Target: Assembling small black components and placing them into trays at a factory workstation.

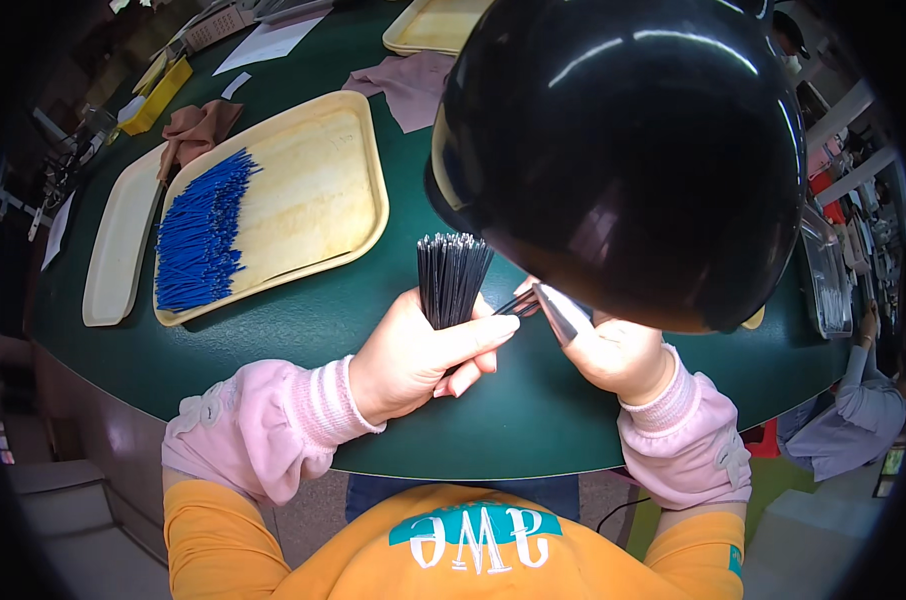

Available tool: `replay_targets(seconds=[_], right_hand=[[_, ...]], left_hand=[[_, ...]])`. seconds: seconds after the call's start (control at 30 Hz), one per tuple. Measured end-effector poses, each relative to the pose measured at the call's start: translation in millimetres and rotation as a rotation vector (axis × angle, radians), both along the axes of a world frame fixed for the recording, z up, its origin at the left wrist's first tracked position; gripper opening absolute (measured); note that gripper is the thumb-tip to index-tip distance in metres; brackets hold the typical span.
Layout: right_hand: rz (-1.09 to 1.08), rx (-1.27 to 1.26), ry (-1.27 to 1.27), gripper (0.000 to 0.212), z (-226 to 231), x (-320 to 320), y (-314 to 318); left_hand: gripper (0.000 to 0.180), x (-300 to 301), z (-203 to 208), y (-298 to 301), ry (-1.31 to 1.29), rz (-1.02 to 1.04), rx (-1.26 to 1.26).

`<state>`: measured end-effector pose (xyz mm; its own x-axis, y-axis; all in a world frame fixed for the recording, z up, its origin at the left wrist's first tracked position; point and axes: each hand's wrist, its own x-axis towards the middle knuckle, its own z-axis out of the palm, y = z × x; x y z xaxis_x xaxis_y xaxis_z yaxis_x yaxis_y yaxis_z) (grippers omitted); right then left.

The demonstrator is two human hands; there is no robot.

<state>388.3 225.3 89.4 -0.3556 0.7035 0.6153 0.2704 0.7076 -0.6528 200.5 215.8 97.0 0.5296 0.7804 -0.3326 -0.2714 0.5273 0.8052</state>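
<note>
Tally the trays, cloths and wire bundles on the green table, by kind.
Trays: 3 fully seen, cream tray, side tray, far tray
Cloths: 2, brown cloth, pink cloth
Wire bundles: 2, blue wires, black wires in left hand
Total: 7

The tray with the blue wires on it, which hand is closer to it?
Left. The left hand, gripping a bundle of thin black wires, sits just below the yellow plastic tray. The right hand, holding metal tweezers, is farther right.
</note>
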Motion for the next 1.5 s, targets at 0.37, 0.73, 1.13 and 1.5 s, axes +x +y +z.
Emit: replay_targets(seconds=[0.37,0.73,1.13,1.5], right_hand=[[-0.012,-0.416,0.22,0.021,-35,15,0],[0.23,-0.659,0.302,0.02,-2,1,-1],[0.009,-0.195,0.282,0.022,-15,5,1],[0.024,-0.192,0.368,0.02,-6,1,-1]], left_hand=[[0.018,-1,-4,1,-0.127,-0.121,0.056],[0.012,-3,-6,0,-0.326,-0.288,-0.189],[0.014,-1,-2,0,-0.158,-0.173,-0.057],[0.015,-4,-6,2,-0.205,-0.199,-0.102]])
